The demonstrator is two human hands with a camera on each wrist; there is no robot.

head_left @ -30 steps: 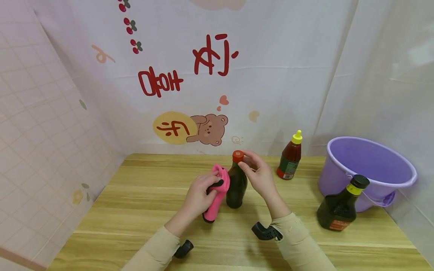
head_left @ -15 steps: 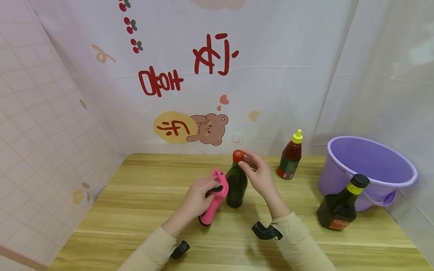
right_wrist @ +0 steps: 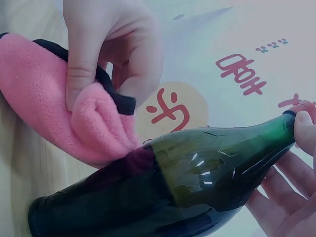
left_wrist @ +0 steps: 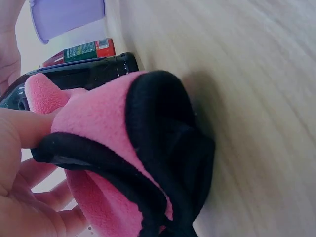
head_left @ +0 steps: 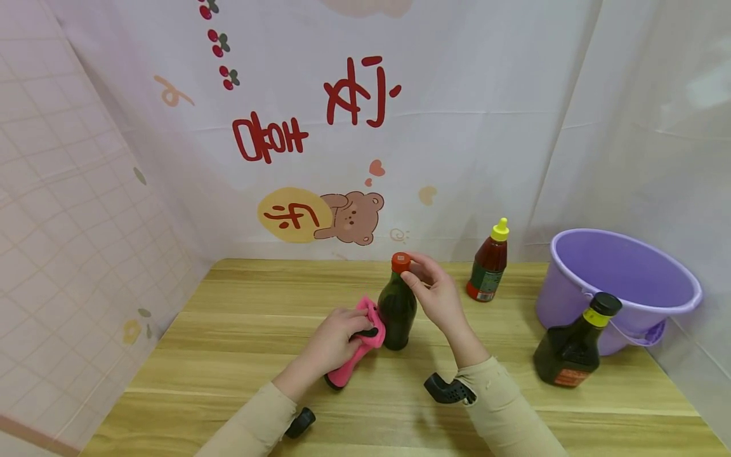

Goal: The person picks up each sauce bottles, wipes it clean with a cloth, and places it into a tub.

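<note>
A dark green glass bottle point(head_left: 398, 311) with a red cap point(head_left: 401, 261) stands upright on the wooden table. My right hand point(head_left: 436, 293) grips it at the neck, thumb and fingers just under the cap. Pinched in my left hand point(head_left: 334, 339) is a pink plush cloth point(head_left: 368, 343) with black edging, bunched up and pressed to the bottle's left side. In the right wrist view the folded pink cloth point(right_wrist: 98, 123) meets the lower half of the glass. Black trim point(left_wrist: 163, 108) hangs loose below my left fingers in the left wrist view.
A red sauce bottle point(head_left: 489, 266) with a yellow nozzle stands at the back right. Farther right is a purple bucket point(head_left: 577, 292), with a dark bottle point(head_left: 568, 349) with a black cap in front of it. A patterned white sheet point(head_left: 485, 127) hangs behind the table point(head_left: 245, 304).
My left hand and the cloth have slid down along the bottle's side, and the cloth's hanging end has swung left. My right hand keeps its grip on the neck.
</note>
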